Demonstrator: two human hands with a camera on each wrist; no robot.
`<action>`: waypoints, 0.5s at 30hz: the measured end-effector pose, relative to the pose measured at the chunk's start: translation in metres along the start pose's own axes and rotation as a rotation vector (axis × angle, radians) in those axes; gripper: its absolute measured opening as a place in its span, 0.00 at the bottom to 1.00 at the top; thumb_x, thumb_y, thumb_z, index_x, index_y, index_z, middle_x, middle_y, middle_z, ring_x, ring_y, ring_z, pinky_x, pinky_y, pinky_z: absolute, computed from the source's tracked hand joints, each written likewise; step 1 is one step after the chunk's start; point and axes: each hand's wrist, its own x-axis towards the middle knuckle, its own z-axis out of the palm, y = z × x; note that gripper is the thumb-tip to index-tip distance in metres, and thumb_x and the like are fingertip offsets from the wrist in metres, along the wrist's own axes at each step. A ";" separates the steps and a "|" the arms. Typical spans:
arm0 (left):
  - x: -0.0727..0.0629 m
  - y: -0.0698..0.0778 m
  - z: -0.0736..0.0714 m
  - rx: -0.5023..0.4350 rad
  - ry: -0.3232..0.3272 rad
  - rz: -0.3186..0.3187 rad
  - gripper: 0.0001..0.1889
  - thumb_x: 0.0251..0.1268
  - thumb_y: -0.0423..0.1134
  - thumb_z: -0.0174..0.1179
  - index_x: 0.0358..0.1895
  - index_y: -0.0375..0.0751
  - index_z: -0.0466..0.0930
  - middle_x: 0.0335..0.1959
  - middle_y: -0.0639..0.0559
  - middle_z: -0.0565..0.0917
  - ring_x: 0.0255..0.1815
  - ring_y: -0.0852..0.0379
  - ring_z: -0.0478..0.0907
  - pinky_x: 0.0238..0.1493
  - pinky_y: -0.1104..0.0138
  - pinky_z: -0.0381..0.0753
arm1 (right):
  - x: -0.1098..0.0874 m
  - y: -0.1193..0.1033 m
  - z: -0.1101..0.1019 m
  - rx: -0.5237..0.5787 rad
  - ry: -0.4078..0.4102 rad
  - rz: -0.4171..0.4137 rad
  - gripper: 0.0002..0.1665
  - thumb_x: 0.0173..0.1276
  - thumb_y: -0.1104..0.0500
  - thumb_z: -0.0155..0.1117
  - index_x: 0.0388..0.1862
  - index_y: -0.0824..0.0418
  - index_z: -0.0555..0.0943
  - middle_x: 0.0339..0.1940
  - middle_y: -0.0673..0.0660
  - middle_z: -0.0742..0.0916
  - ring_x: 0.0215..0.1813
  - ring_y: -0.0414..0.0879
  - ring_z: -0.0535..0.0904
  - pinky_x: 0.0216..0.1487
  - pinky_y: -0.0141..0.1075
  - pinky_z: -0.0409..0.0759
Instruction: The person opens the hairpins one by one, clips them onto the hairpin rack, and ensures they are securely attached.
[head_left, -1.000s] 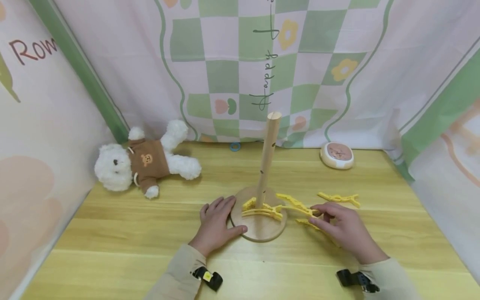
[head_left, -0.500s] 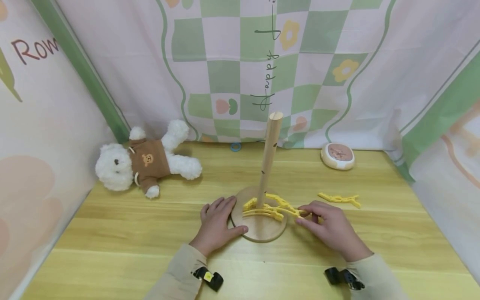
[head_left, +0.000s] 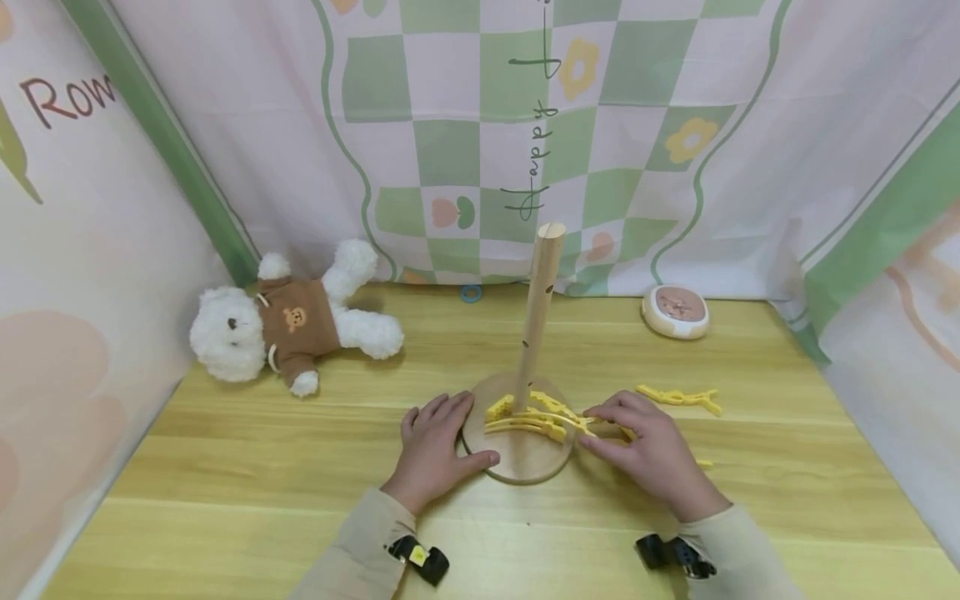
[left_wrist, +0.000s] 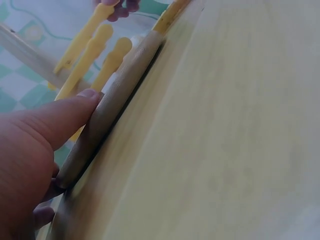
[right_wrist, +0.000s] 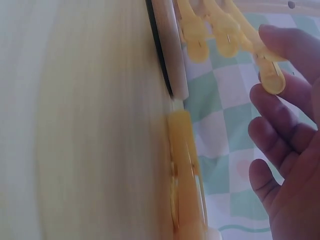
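An upright wooden post (head_left: pixel 537 317) with small dark holes rises from a round wooden base (head_left: pixel 525 468). My left hand (head_left: pixel 431 454) rests on the left side of the base, its thumb on the top surface by the rim. Around the post's foot sit yellow toothed hair clips (head_left: pixel 542 432). With thumb and fingers, my right hand (head_left: pixel 643 443) pinches the handle end of another yellow hair clip (right_wrist: pixel 272 80), whose long parted arms reach to the post. In the left wrist view, several clip ends (left_wrist: pixel 118 52) stick out above the base.
One more yellow clip (head_left: pixel 678 398) lies on the table to the right. Another lying clip (right_wrist: pixel 184 170) is mostly hidden behind my right hand in the head view. A white plush bear (head_left: pixel 300 325), a blue ring (head_left: pixel 471 293) and a rounded white device (head_left: pixel 675 312) lie farther back.
My right hand has moved left toward the post, bringing its hair clip over the base with the arms now beside the post. The left hand has stayed on the base.
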 end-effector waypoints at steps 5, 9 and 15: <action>0.000 0.002 0.000 0.008 0.006 -0.016 0.50 0.54 0.68 0.67 0.76 0.44 0.64 0.76 0.50 0.67 0.77 0.41 0.57 0.71 0.35 0.44 | 0.003 -0.003 0.006 0.008 -0.004 -0.008 0.16 0.54 0.59 0.81 0.42 0.56 0.89 0.32 0.45 0.81 0.37 0.41 0.75 0.37 0.37 0.78; 0.001 0.003 -0.001 0.003 0.002 -0.028 0.50 0.54 0.68 0.68 0.76 0.44 0.65 0.75 0.50 0.67 0.77 0.41 0.57 0.72 0.35 0.44 | 0.006 -0.007 0.009 0.010 -0.003 -0.018 0.15 0.55 0.57 0.81 0.42 0.55 0.89 0.32 0.45 0.81 0.38 0.41 0.75 0.37 0.37 0.78; 0.002 0.004 -0.002 0.005 0.002 -0.037 0.49 0.53 0.67 0.69 0.75 0.44 0.66 0.75 0.49 0.68 0.76 0.41 0.58 0.71 0.35 0.45 | 0.009 -0.008 0.012 0.002 0.011 -0.027 0.16 0.54 0.57 0.81 0.43 0.55 0.89 0.33 0.45 0.81 0.39 0.41 0.76 0.39 0.38 0.79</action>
